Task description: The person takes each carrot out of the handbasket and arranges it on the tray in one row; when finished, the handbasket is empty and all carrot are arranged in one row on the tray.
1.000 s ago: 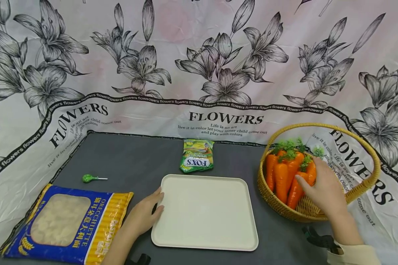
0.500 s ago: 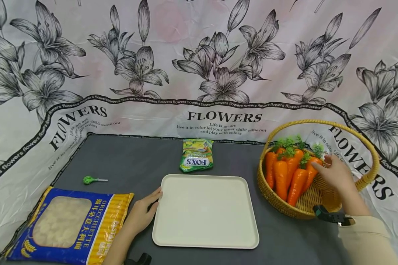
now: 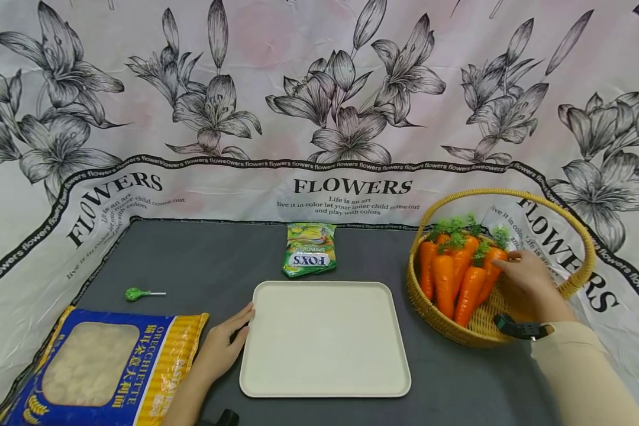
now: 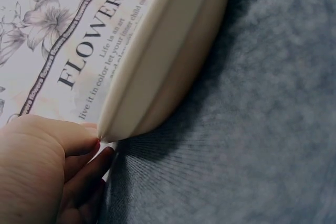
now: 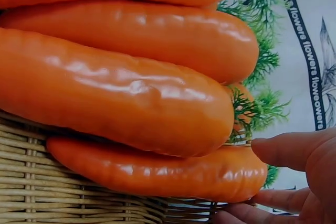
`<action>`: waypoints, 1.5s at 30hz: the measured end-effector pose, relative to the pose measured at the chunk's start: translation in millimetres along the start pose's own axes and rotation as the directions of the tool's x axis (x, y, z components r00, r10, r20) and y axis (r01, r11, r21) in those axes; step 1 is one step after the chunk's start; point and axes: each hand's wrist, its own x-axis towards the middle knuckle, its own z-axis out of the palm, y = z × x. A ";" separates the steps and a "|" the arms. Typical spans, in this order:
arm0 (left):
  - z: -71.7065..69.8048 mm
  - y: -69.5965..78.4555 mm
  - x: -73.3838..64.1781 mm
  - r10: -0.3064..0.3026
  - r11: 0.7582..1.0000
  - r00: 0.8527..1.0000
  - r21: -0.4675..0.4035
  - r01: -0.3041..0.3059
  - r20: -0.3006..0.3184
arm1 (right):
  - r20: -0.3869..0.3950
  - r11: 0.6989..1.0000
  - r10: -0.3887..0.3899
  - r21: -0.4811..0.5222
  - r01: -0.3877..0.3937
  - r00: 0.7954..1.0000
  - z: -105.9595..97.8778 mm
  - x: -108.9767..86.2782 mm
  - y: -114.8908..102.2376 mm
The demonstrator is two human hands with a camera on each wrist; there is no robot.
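Observation:
Fingertips of my left hand [image 3: 220,343] rest against the left edge of a cream rectangular tray [image 3: 325,338]. From the left wrist view, the thumb and fingers of that hand [image 4: 47,166] meet the tray's rim [image 4: 157,66]. My right hand [image 3: 529,275] reaches into a wicker basket [image 3: 458,336] of several orange carrots with green tops. Its thumb and fingers pinch the leafy end of the rightmost carrot [image 3: 491,273]. In the right wrist view, the thumb lies at that carrot's end [image 5: 173,174], the other fingers below it, partly hidden.
Behind the tray lies a green FOX'S candy bag [image 3: 310,249]. At the left are a green lollipop [image 3: 134,294] and a blue and yellow pasta bag [image 3: 93,367]. The basket's tall handle [image 3: 511,192] arches over the carrots. A floral cloth [image 3: 351,201] hangs behind.
My right hand drew back rightward from the carrots, then came in to the rightmost one's leafy end. The left hand stays at the tray. The head view shifted slightly.

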 end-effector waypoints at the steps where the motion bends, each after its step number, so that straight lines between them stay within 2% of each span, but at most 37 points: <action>1: -0.9 -0.4 -1.7 -0.004 1.000 1.000 0.006 0.004 -0.007 | -0.003 1.000 -0.006 0.008 0.006 1.000 1.8 2.7 -1.6; 7: -3.1 -1.0 -4.4 -0.019 1.000 1.000 0.007 0.019 -0.023 | -0.038 0.998 -0.019 0.052 0.021 0.999 6.4 10.3 -8.1; 13: -0.3 1.6 0.0 -0.008 1.000 1.000 -0.002 0.008 -0.018 | -0.108 0.997 -0.033 0.061 0.040 0.994 8.6 12.2 0.0; 20: 2.9 2.3 0.3 -0.001 1.000 1.000 0.004 0.001 -0.019 | -0.151 0.997 0.018 0.077 -0.006 0.988 12.8 13.4 5.9; 26: 2.1 2.8 1.1 -0.019 1.000 1.000 -0.011 0.019 -0.011 | -0.130 0.988 0.071 0.146 -0.052 0.989 14.3 12.1 8.3; 39: 2.4 1.6 1.3 0.011 1.000 0.999 0.016 -0.011 -0.033 | -0.224 0.984 0.069 0.178 -0.029 0.972 12.2 9.6 2.7; 45: 2.1 1.3 1.4 -0.005 1.000 1.000 -0.001 0.005 -0.015 | -0.254 0.979 0.082 0.199 -0.031 0.964 6.0 6.1 1.1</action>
